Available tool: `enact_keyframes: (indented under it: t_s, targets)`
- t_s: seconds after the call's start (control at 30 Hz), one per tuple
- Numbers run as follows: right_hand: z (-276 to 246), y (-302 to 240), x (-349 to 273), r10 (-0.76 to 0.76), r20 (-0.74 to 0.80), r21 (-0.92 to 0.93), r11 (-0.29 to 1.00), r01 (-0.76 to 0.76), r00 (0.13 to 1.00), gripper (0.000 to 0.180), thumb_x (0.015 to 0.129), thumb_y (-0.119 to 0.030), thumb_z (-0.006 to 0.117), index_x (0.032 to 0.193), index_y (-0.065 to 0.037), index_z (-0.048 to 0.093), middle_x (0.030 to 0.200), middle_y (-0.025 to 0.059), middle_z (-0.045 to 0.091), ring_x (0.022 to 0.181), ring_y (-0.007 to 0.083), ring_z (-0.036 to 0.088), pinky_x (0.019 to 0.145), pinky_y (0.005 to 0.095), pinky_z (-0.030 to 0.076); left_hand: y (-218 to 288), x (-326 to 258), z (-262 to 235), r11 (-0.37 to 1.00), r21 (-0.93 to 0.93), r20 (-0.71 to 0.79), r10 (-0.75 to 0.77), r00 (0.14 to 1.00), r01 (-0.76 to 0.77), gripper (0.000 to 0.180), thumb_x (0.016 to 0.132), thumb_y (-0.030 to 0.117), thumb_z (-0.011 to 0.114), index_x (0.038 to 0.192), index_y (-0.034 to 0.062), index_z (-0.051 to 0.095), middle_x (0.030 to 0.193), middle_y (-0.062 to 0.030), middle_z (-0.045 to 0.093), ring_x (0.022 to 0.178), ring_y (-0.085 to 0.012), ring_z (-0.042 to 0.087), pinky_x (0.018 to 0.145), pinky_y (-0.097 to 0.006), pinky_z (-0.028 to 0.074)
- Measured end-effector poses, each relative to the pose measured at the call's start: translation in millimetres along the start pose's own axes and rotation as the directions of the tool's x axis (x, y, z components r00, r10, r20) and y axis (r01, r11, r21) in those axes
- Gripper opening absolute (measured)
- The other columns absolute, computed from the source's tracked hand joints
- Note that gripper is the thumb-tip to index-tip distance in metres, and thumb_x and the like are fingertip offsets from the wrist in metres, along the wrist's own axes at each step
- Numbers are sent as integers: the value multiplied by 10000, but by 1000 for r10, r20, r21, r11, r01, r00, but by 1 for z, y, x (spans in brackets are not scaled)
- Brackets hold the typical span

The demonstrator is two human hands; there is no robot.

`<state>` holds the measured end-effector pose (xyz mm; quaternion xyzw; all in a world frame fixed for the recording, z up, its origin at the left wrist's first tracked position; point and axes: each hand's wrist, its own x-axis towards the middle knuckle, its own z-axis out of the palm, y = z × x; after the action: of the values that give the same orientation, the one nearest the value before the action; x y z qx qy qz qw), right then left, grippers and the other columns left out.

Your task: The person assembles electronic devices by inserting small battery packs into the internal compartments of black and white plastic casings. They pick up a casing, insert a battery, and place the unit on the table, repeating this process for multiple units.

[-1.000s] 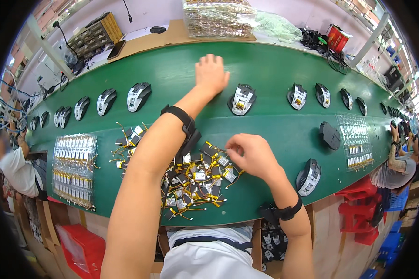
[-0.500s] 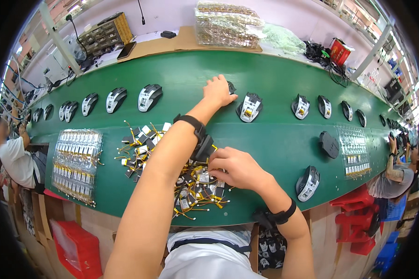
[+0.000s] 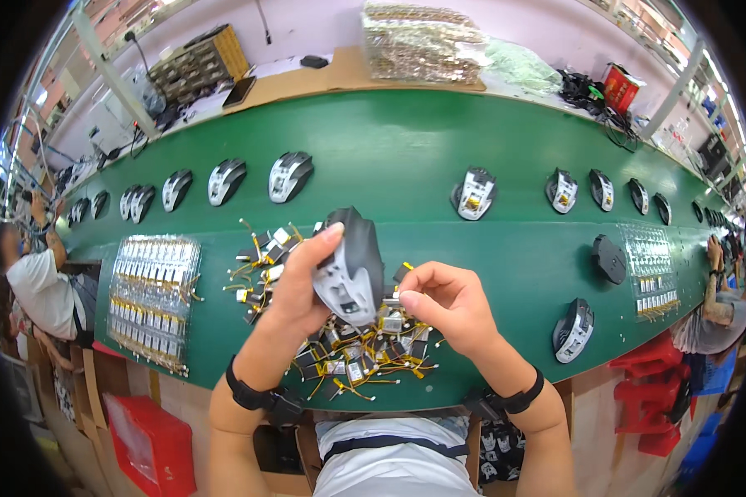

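Observation:
A partly built computer mouse (image 3: 350, 273), black with a grey inner shell, is held up over the bench in my left hand (image 3: 294, 290), its thumb along the mouse's side. Just right of it, my right hand (image 3: 454, 306) pinches a small wired battery (image 3: 403, 272) between thumb and fingertips; most of it is hard to make out. Both hands are above a loose pile of small batteries (image 3: 356, 369) with thin wires and white plugs. The mouse and my left hand cover part of the pile.
Other open mice (image 3: 291, 177) stand in a row across the green bench (image 3: 406, 132). A clear tray of batteries (image 3: 153, 298) lies left, another tray (image 3: 651, 269) right. Near the right tray are a black mouse part (image 3: 608, 259) and another mouse (image 3: 574, 331). People sit at both sides.
My left hand has taken a mouse from the far row and brought it back toward me over the pile. My right hand stays near the batteries, a little farther right in the picture.

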<state>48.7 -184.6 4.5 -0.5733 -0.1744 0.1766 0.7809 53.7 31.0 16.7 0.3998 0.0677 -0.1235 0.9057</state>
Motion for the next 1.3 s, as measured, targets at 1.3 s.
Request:
enact_keyframes:
  t_s: [1.3]
  targets:
    - [45,-11,15,-463,534,-764,94,638,708,267,650,68,744,891,-15,665,687,56,503,564,212,516,496,327,422,-29,-20,-20,979,-97,56,187,981,-181,544,1053,429,264,1402,47,433,1130,-179,650,1006,-289,657,896,-407,530]
